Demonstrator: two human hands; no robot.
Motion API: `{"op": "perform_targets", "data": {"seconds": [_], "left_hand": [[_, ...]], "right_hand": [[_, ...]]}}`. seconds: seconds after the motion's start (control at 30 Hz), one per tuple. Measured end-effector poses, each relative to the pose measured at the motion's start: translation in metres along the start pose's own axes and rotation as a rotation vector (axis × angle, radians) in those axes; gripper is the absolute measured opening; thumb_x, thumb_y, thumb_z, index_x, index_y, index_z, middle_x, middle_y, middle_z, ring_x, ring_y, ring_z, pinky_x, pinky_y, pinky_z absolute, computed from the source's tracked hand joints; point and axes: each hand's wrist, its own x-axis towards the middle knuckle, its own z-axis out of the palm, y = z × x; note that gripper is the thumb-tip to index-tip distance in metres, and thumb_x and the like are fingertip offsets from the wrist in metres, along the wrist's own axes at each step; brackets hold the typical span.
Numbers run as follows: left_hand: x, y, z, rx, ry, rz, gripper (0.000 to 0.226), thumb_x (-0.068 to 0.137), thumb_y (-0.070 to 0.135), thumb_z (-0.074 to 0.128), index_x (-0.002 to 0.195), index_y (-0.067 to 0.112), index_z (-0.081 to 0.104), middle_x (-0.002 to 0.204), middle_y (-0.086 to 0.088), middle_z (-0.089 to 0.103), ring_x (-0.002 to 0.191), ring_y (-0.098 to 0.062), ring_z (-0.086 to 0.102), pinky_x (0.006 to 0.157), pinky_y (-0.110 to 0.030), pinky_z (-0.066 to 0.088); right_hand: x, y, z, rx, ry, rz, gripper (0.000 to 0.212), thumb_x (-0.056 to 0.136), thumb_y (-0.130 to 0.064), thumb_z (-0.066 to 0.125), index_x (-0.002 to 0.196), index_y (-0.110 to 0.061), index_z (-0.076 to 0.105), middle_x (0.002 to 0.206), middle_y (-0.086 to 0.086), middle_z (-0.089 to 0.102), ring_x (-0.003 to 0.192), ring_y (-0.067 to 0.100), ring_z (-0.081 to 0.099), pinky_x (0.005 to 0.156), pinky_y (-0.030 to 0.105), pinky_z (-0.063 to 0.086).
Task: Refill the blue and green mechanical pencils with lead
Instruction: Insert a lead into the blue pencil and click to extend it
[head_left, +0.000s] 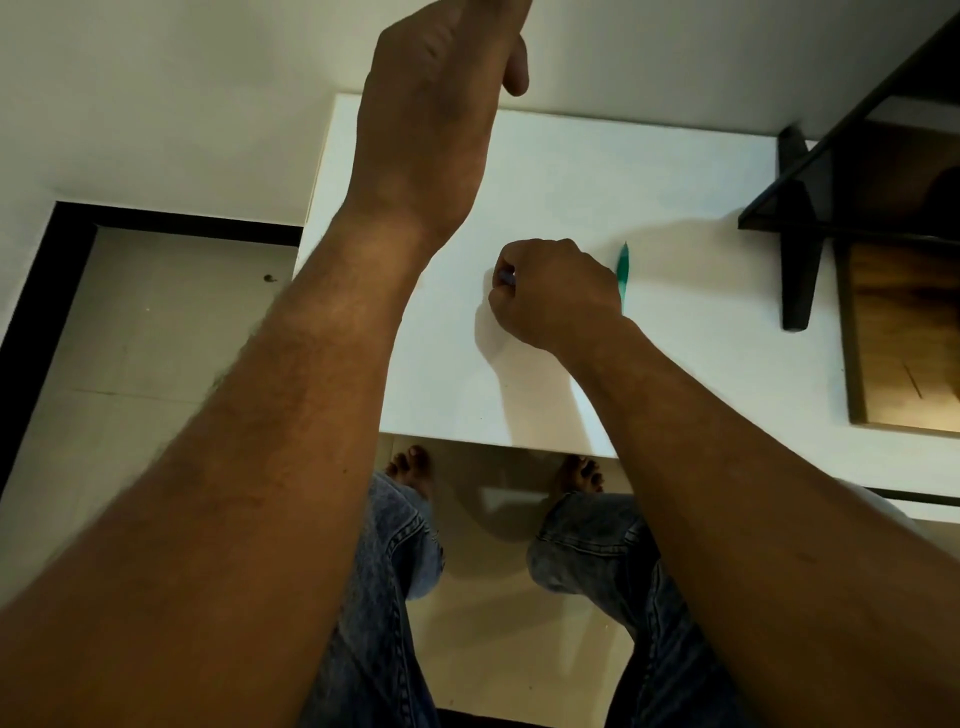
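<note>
My right hand (550, 293) rests as a fist on the white table (675, 171), and a small bluish piece, apparently the blue pencil (506, 278), shows between its fingers. Just right of that hand the green mechanical pencil (623, 273) lies on the table, its tip pointing away from me and its lower end hidden behind the hand. My left hand (441, 88) is raised high above the table's far left part. Its fingers run out of the top of the frame, so whether it holds anything cannot be told.
A black metal rack (852, 171) with a dark leg (797, 244) stands at the table's right, and a brown wooden board (904, 338) lies under it. My knees in jeans and my bare feet show below the table's near edge. Tiled floor lies to the left.
</note>
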Motion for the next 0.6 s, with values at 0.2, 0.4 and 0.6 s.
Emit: {"op": "perform_targets", "data": {"seconds": [0.2, 0.4, 0.6], "left_hand": [[0.0, 0.0, -0.001, 0.025, -0.018, -0.004, 0.032, 0.097, 0.038, 0.027, 0.077, 0.031, 0.051, 0.073, 0.01, 0.053, 0.073, -0.007, 0.055, 0.089, -0.036, 0.054], [0.001, 0.002, -0.001, -0.019, 0.008, -0.033, 0.039, 0.097, 0.045, 0.031, 0.072, 0.028, 0.056, 0.068, 0.014, 0.055, 0.075, -0.009, 0.059, 0.092, -0.036, 0.055], [0.001, -0.004, 0.002, 0.045, 0.027, -0.038, 0.061, 0.106, 0.063, 0.042, 0.066, 0.021, 0.06, 0.053, 0.015, 0.056, 0.058, -0.005, 0.052, 0.068, -0.032, 0.043]], "right_hand": [[0.001, -0.001, 0.0, 0.001, 0.013, -0.026, 0.01, 0.097, -0.036, 0.063, 0.102, -0.031, 0.069, 0.1, -0.008, 0.066, 0.093, 0.021, 0.068, 0.07, 0.032, 0.05], [0.001, -0.002, -0.017, 0.112, 0.125, -0.039, 0.049, 0.093, -0.064, 0.066, 0.132, -0.035, 0.069, 0.128, -0.011, 0.07, 0.114, 0.017, 0.068, 0.085, 0.037, 0.056], [0.011, 0.007, -0.088, 0.819, 0.64, 0.1, 0.01, 0.093, -0.042, 0.077, 0.097, -0.033, 0.077, 0.086, -0.023, 0.076, 0.088, -0.006, 0.072, 0.08, 0.023, 0.06]]}}
